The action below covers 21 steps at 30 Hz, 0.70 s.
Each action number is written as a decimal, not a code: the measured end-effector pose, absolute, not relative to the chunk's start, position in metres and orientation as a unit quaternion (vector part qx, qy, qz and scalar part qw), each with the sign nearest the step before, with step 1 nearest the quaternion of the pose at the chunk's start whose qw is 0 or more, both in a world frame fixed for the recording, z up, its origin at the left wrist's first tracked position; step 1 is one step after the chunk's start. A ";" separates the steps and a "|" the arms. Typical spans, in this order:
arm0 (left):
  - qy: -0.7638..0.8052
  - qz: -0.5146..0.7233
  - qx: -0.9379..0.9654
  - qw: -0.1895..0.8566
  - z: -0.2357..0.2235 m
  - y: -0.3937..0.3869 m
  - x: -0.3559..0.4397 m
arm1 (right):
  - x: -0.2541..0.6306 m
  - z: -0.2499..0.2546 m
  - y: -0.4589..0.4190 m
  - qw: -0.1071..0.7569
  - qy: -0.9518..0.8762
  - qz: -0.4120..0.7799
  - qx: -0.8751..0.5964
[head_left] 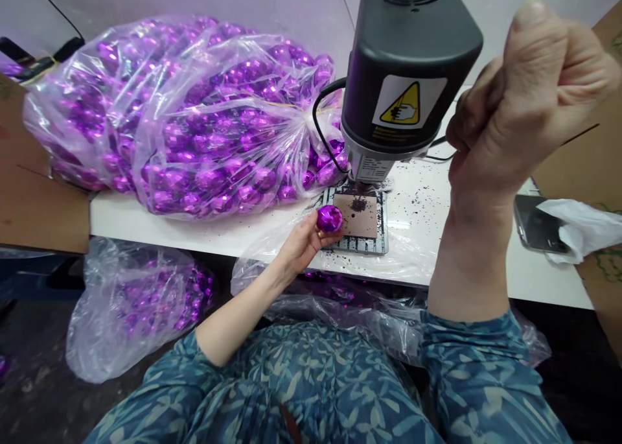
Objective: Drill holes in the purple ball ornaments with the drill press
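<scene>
My left hand (305,238) holds a shiny purple ball (330,218) between thumb and fingers. The ball is at the left edge of a brown square plate (367,227) with a small hole in it, which lies on the grey slotted base (383,244) of a bench drill press. Above the base hangs the drill press's black motor head (413,48), carrying a yellow hand-warning label. To the right of the head, my right hand (534,94) is raised with its fingers curled closed. What they wrap round, if anything, is hidden.
A large tied clear bag (194,120) of purple balls fills the table's left. Another bag (140,301) hangs below the edge. Dark shavings (358,205) litter the plate and white table (146,218). A phone (538,223) and crumpled tissue (583,227) are at right, beside cardboard (573,152).
</scene>
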<state>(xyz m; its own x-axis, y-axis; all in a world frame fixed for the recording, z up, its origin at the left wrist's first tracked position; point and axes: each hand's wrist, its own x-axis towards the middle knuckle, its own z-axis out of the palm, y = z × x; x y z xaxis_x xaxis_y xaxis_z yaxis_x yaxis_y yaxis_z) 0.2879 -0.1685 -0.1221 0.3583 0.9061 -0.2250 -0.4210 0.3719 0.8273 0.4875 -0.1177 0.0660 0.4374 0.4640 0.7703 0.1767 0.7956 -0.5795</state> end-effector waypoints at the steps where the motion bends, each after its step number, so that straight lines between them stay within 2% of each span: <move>1: 0.353 0.431 0.411 0.721 -0.123 -0.178 0.287 | 0.487 0.066 -0.118 0.793 -0.520 0.092 -0.305; 4: 0.273 0.320 0.679 0.602 -0.131 -0.213 0.282 | 0.488 0.063 -0.119 0.794 -0.522 0.083 -0.301; 7: 0.127 0.134 0.900 0.395 -0.151 -0.243 0.275 | 0.488 0.061 -0.119 0.792 -0.530 0.071 -0.293; 9: 0.097 0.046 0.957 0.271 -0.170 -0.254 0.270 | 0.489 0.060 -0.119 0.795 -0.531 0.069 -0.283; 12: 0.142 0.000 0.972 0.188 -0.195 -0.256 0.264 | 0.489 0.060 -0.117 0.797 -0.528 0.075 -0.283; 15: 0.127 0.092 0.973 0.169 -0.201 -0.246 0.261 | 0.490 0.060 -0.116 0.797 -0.526 0.074 -0.287; 18: 0.110 0.333 0.923 0.159 -0.183 -0.208 0.262 | 0.490 0.059 -0.116 0.796 -0.528 0.067 -0.289; 19: 0.139 0.403 0.892 0.150 -0.172 -0.188 0.264 | 0.490 0.058 -0.117 0.794 -0.531 0.064 -0.289; 21: 0.241 0.464 0.840 0.142 -0.150 -0.138 0.268 | 0.490 0.058 -0.117 0.792 -0.536 0.057 -0.289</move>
